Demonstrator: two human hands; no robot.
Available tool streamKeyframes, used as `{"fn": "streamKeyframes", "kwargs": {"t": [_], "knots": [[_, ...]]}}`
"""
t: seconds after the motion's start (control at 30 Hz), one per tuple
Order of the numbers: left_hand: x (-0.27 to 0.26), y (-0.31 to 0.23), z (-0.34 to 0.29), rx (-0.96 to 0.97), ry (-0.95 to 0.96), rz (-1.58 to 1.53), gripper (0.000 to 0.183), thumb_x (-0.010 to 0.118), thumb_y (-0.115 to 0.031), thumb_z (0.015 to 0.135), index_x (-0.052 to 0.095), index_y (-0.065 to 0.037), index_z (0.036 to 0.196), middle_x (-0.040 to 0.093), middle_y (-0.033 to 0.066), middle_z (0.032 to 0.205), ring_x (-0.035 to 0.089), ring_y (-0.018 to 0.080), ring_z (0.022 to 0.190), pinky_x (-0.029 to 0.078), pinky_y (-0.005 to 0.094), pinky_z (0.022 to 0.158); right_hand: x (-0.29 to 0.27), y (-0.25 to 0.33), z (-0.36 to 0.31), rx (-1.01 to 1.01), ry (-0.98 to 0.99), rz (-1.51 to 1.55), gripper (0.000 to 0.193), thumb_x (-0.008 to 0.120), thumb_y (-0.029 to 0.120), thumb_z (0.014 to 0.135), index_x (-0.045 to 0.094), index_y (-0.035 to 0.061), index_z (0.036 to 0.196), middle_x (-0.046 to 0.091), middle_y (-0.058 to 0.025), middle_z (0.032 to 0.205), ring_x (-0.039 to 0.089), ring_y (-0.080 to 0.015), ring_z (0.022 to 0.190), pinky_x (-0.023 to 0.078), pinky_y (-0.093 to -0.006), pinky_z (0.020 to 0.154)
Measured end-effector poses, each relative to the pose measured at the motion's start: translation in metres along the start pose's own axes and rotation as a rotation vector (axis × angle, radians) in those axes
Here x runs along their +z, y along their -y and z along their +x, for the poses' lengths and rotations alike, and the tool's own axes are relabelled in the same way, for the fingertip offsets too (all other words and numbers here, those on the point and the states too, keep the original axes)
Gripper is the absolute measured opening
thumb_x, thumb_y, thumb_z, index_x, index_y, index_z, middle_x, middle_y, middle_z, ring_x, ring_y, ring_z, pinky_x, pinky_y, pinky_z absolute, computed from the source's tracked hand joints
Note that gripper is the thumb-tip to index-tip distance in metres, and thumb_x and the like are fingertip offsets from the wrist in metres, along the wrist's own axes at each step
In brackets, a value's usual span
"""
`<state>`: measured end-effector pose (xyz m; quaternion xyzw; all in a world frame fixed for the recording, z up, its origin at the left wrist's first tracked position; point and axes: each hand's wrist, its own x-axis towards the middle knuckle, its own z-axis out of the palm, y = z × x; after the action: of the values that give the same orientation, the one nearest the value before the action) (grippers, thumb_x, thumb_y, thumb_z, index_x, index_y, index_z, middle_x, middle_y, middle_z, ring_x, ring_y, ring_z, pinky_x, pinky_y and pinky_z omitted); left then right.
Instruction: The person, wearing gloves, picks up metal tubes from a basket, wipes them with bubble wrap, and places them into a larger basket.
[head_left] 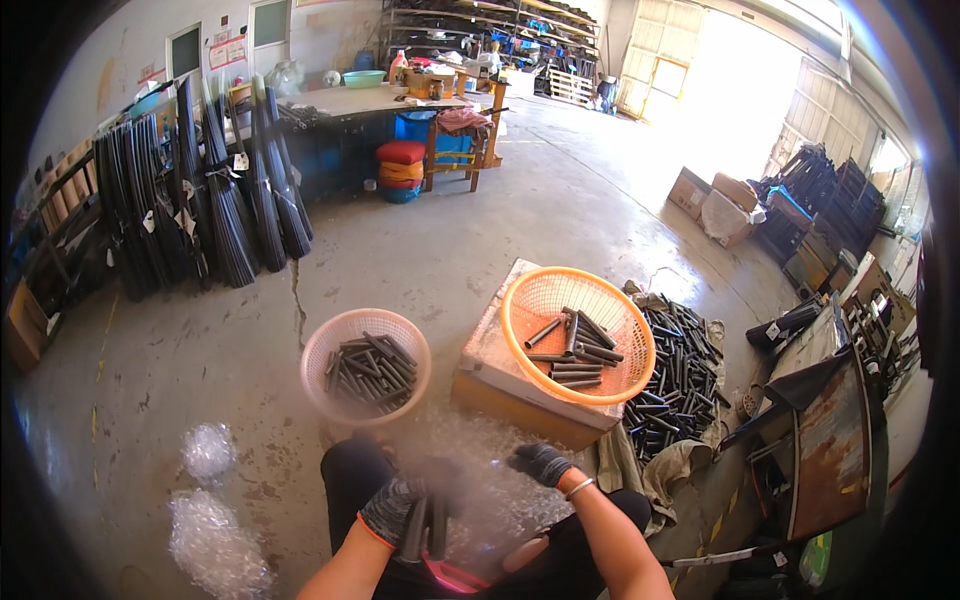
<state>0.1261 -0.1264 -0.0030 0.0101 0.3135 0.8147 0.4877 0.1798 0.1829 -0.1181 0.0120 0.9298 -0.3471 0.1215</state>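
Note:
Both my hands wear dark grey knitted gloves. My left hand [394,510] is closed around a couple of short black tubes [424,528], held upright over my lap. To the right, my right hand [541,464] is raised with its fingers loosely apart, and nothing shows in it. A hazy smear blurs the area between the hands. Beyond my left hand stands a pale pink plastic basket [313,350] with many black tubes [372,372] inside. An orange basket [640,345], tilted on a cardboard box [480,378], holds several more tubes [585,350].
Loose black tubes [675,375] are heaped on a cloth sack [668,468] at the right. Clear plastic film bundles [215,540] lie at the left. Long dark strips [225,215] lean by a workbench [350,100]. Rusty metal panels [830,450] stand at far right.

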Motion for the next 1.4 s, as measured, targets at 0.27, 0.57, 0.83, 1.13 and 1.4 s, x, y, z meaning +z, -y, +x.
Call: {"fn": "streamKeyframes", "kwargs": {"t": [0.27,0.57,0.83,1.13,1.4], "knots": [[-0.013,-0.011,-0.016,-0.027,0.004,0.007,0.036,0.062,-0.011,0.079,0.053,0.001,0.112,0.062,0.0136,0.092,0.063,0.0282,0.082,0.053,0.0404,0.077,-0.039,0.043,-0.025,0.101,-0.074,0.139,0.053,0.064,0.027,0.081,0.045,0.0068,0.126,0.057,-0.0136,0.116,0.061,-0.024,0.09,0.049,-0.0382,0.075],[-0.007,-0.018,-0.011,0.022,0.053,-0.073,0.036,0.063,-0.011,0.079,0.052,0.001,0.111,0.061,0.0126,0.09,0.062,0.0246,0.077,0.053,0.0378,0.072,0.052,0.118,0.005,-0.395,-0.016,0.396,0.027,0.055,0.019,0.091,0.053,0.0082,0.116,0.06,-0.0007,0.09,0.052,-0.0091,0.074,0.044,-0.0217,0.062],[0.0,-0.014,-0.025,-0.098,-0.014,-0.062,0.041,0.067,-0.012,0.077,0.05,-0.002,0.113,0.059,0.0108,0.091,0.059,0.0274,0.082,0.051,0.0409,0.076,-0.016,-0.023,-0.021,0.309,0.007,-0.344,0.036,0.053,0.035,0.085,0.063,0.0048,0.101,0.063,-0.0179,0.096,0.06,-0.0343,0.09,0.046,-0.0425,0.08],[0.013,0.003,-0.004,-0.122,0.012,-0.076,0.04,0.068,-0.012,0.076,0.051,-0.001,0.111,0.059,0.0101,0.088,0.06,0.0264,0.08,0.051,0.0413,0.075,-0.044,0.114,-0.033,-0.286,0.062,0.725,0.072,0.065,0.013,0.081,0.023,0.0149,0.14,0.046,-0.0075,0.131,0.054,-0.0097,0.072,0.048,-0.0245,0.056],[0.0,-0.006,-0.018,-0.026,0.016,-0.118,0.037,0.067,-0.015,0.076,0.052,-0.003,0.108,0.061,0.0131,0.088,0.062,0.0291,0.079,0.053,0.0399,0.071,0.041,0.093,-0.001,-0.416,-0.152,0.166,0.033,0.056,0.026,0.089,0.055,0.0039,0.115,0.065,-0.0112,0.091,0.059,-0.0207,0.074,0.046,-0.0319,0.065]]}}
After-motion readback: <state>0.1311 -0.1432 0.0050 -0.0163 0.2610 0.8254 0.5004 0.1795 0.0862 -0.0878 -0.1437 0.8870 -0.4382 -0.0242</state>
